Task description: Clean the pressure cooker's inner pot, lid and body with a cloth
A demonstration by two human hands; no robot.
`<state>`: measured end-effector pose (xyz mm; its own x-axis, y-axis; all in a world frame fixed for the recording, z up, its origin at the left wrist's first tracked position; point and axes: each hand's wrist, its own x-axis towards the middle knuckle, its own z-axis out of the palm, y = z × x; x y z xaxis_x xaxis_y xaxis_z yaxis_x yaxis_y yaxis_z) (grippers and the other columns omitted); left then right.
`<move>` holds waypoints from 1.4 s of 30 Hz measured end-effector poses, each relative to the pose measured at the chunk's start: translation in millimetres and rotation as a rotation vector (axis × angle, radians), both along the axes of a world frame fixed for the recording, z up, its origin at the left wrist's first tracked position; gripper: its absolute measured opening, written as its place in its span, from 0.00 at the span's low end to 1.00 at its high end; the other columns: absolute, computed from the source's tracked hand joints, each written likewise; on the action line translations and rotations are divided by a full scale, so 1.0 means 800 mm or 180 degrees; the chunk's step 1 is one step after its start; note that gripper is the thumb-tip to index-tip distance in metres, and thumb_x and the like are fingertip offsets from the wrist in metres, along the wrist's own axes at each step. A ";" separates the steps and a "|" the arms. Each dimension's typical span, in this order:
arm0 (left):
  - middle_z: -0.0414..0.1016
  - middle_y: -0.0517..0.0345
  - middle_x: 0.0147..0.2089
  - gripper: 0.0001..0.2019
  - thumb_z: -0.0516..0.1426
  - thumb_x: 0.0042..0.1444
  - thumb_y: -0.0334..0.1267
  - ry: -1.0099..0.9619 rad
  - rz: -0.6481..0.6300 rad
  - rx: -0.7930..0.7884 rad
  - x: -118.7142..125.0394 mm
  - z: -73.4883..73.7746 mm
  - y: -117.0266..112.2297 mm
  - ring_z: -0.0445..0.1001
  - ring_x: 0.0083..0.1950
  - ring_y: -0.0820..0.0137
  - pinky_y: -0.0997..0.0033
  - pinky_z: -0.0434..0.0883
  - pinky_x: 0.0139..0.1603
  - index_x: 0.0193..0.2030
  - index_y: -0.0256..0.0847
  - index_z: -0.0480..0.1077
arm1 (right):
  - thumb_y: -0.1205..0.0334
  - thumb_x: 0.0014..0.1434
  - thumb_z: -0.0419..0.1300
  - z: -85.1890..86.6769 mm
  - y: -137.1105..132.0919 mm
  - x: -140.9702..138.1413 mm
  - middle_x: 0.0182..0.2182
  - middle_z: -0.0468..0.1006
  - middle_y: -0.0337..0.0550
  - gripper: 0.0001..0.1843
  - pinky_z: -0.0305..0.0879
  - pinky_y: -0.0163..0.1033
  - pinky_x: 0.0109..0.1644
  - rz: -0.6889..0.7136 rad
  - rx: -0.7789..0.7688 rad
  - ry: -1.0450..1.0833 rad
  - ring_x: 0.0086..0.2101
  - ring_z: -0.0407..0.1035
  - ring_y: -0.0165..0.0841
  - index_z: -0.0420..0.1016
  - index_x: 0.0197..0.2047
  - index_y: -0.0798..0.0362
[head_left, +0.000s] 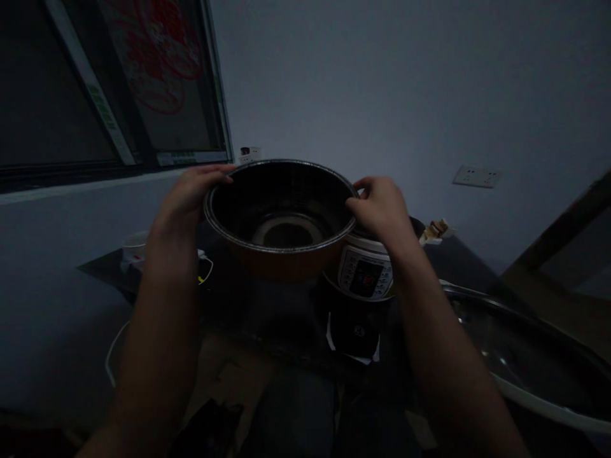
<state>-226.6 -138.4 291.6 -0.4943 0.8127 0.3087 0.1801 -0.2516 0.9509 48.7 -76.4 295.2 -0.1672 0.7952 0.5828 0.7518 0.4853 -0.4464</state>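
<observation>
Between my hands hangs a wide inner cooking pot [289, 257], dark inside and orange-brown outside, tilted a little toward me above a dark table. My left hand [193, 191] grips its rim on the left, and my right hand [377, 200] pinches the rim on the right. Inside the pot I see nothing but its dark bottom with a pale ring of shine. Just behind and below my right hand is an electric cooker [365, 273] with a control panel on its front, partly hidden by the pot and my forearm.
The dark table [272, 318] carries a black packet [356, 334] near its front edge and a white cup-like thing [136, 242] at left with a cable. A large glass lid or basin [520, 350] lies at right. Wall sockets [477, 176] and a window [157, 76] are behind.
</observation>
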 end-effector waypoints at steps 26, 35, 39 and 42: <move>0.81 0.59 0.32 0.23 0.68 0.33 0.36 -0.0717 -0.0158 -0.0952 -0.055 -0.176 0.033 0.78 0.31 0.69 0.75 0.72 0.32 0.41 0.38 0.77 | 0.63 0.57 0.56 -0.212 0.003 -0.034 0.42 0.78 0.50 0.29 0.67 0.46 0.49 0.1126 -0.1524 0.1261 0.43 0.73 0.40 0.64 0.62 0.58; 0.81 0.61 0.32 0.21 0.68 0.35 0.37 -0.0727 -0.0208 -0.1009 -0.055 -0.191 0.041 0.78 0.31 0.70 0.76 0.72 0.32 0.41 0.40 0.77 | 0.64 0.56 0.55 -0.213 0.006 -0.030 0.35 0.77 0.47 0.27 0.67 0.43 0.42 0.1109 -0.1629 0.1361 0.34 0.71 0.37 0.67 0.59 0.59; 0.82 0.61 0.32 0.21 0.68 0.35 0.36 -0.0722 -0.0234 -0.1025 -0.055 -0.193 0.041 0.78 0.31 0.70 0.76 0.73 0.33 0.41 0.40 0.77 | 0.65 0.56 0.56 -0.216 0.007 -0.030 0.32 0.76 0.43 0.26 0.65 0.40 0.38 0.1082 -0.1683 0.1293 0.31 0.70 0.35 0.69 0.58 0.57; 0.82 0.60 0.33 0.21 0.68 0.36 0.36 -0.0721 -0.0250 -0.1044 -0.057 -0.197 0.043 0.78 0.31 0.70 0.75 0.73 0.33 0.42 0.40 0.77 | 0.64 0.56 0.56 -0.219 0.008 -0.030 0.30 0.74 0.40 0.26 0.64 0.38 0.36 0.1000 -0.1740 0.1207 0.31 0.69 0.34 0.68 0.59 0.57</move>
<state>-272.5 -103.9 134.2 -0.4525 0.8879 -0.0829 -0.0507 0.0672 0.9965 24.3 -70.3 119.6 -0.3006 0.9366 0.1799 0.3598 0.2861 -0.8881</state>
